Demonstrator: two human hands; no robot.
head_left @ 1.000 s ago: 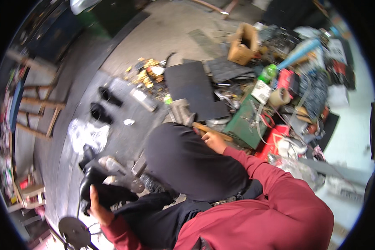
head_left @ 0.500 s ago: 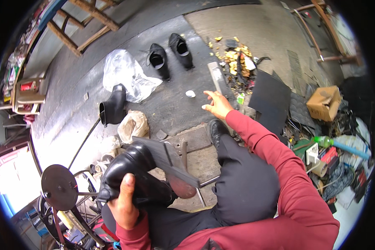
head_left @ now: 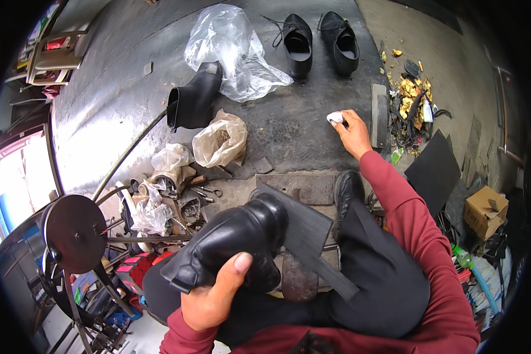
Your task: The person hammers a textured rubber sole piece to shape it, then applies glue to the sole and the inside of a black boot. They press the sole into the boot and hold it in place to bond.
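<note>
The left hand point(head_left: 209, 298) grips a glossy, creased black boot point(head_left: 227, 233); the right hand point(head_left: 355, 137) pinches a small white piece point(head_left: 334, 117).

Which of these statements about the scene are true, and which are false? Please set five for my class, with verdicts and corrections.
1. The left hand holds a shiny black leather boot. True.
2. The right hand rests on the person's knee. False: it is stretched out, touching a small white object.
3. The pair of black lace-up shoes is to the right of the crumpled clear plastic bag. True.
4. The brown cardboard box is on the left side of the picture. False: it is on the right side.
5. The flat, round, dark disc is on the left side of the picture. True.
</note>
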